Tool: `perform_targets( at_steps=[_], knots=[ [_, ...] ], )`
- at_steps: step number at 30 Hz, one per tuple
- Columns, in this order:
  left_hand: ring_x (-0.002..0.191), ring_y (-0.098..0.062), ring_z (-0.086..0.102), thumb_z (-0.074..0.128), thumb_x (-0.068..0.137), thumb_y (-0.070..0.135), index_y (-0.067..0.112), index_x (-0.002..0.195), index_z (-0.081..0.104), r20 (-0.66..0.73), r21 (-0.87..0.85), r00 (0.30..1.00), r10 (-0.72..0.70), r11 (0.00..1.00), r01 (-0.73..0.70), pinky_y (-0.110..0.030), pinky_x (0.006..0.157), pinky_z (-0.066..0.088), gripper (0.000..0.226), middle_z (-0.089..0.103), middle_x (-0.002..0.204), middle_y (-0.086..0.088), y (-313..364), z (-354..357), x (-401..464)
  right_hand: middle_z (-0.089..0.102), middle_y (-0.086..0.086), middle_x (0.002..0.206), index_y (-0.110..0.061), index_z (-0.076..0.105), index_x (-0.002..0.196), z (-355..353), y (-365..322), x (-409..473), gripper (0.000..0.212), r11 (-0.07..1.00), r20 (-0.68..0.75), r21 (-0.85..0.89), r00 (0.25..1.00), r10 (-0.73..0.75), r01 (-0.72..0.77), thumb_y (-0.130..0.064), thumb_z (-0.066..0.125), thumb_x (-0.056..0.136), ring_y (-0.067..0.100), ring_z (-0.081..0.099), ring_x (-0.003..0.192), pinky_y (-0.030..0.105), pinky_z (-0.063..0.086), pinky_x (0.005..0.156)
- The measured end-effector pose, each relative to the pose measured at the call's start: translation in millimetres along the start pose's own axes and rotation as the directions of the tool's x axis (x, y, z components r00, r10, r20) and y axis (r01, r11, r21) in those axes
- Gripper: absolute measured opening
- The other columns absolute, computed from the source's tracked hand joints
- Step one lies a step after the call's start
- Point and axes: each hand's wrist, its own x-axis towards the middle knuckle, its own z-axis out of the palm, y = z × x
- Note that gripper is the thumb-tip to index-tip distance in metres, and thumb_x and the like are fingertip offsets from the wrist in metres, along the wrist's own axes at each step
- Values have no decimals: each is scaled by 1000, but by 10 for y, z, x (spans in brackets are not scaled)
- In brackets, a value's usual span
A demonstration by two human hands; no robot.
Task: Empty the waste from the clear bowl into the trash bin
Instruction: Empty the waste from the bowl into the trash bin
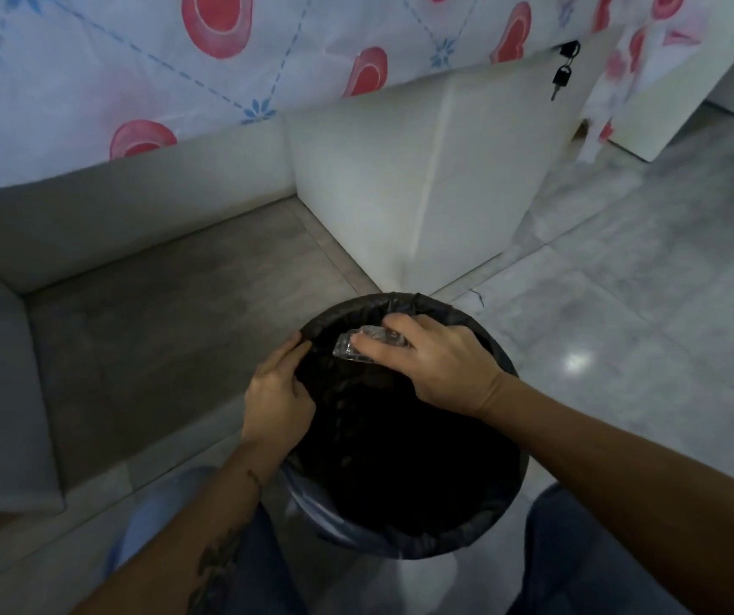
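Two bare hands work over a round trash bin lined with a black plastic bag (405, 437), seen from above by the person crouching or sitting over it, knees in blue denim on either side. The bin stands on a pale, glossy marble-patterned tile floor (622, 281), close to the corner of a white cabinet (422, 170).

The right hand (436, 361) is clamped on a small clear bowl of glass or hard plastic (358, 346), fingers wrapped over its upturned base and thumb on the far side. The bowl sits tipped, mouth down, inside the far rim of the bin, probably so that whatever is in it falls straight into the bag rather than onto the floor. Little of the bowl shows beyond a few bright, faceted glints; whether waste remains in it cannot be seen.

The left hand (278, 392) is closed on the bag's folded edge at the left rim, fingers curled over the crinkled plastic, likely to hold the liner open and steady the bin. The bag's interior is deep black, with only faint wrinkles visible.

Behind, a thin tablecloth printed with red hearts and blue dashed lines (134, 59) hangs over the cabinet, and a small black padlock (562, 75) dangles from a door.
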Motion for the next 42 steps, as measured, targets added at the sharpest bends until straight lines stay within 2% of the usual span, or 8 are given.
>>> perform_targets(
  at_steps=[9,16,23,28,32,37,39,42],
  knots=[
    [120,-28,54,54,74,-8,9,130,59,44,-27,997,60,998,-59,-39,107,41,59,60,132,-11,147,-82,73,66,16,112,-25,60,134,-113,26,70,40,1000,11,16,1000,26,-26,-27,43,98,33,64,76,40,55,44],
    [106,-6,61,61,77,2,26,127,58,133,-275,972,193,950,-151,-16,92,46,55,67,115,8,582,-208,227,64,14,113,-24,50,137,-73,-32,56,47,996,14,30,997,81,-82,-23,61,91,31,64,78,39,54,44],
    [84,-15,67,51,88,6,25,120,60,280,-201,940,193,970,-139,-36,82,55,38,71,92,2,598,-182,279,64,13,115,-18,41,133,-97,-51,8,49,984,4,84,988,156,-156,-30,54,88,32,65,84,43,57,48],
    [104,-20,65,55,81,-3,13,126,60,66,-150,954,292,948,-280,-34,95,51,48,69,115,-7,546,-129,154,59,2,122,-26,42,133,-40,-52,-76,60,750,154,432,860,487,-502,-16,63,78,24,63,101,46,57,84],
    [112,-23,62,58,79,-7,12,132,57,56,-40,920,388,921,-386,-34,93,52,56,65,126,-7,480,-132,44,56,-2,121,-24,51,130,26,-144,-171,55,573,302,601,822,482,-557,-9,65,79,17,60,102,43,55,90],
    [104,-15,65,48,85,4,16,124,62,8,29,882,471,882,-471,-20,87,50,43,68,121,0,412,-187,-6,53,13,134,-13,60,127,44,-205,-304,49,864,104,327,923,370,-383,-20,73,80,30,56,118,40,55,93],
    [108,-11,62,51,90,4,16,128,58,42,-20,840,542,841,-541,-14,94,46,41,65,124,1,420,-130,15,65,16,113,-6,69,108,69,-266,-278,27,921,15,272,958,288,-281,-10,65,81,33,62,103,39,59,80],
    [113,-12,60,52,92,3,18,132,54,57,-172,960,273,950,-260,-24,97,49,43,64,126,-2,412,63,-177,64,12,76,-6,66,73,144,-432,-278,10,930,131,271,967,219,-247,0,58,70,34,60,71,38,53,48]
  ],
)
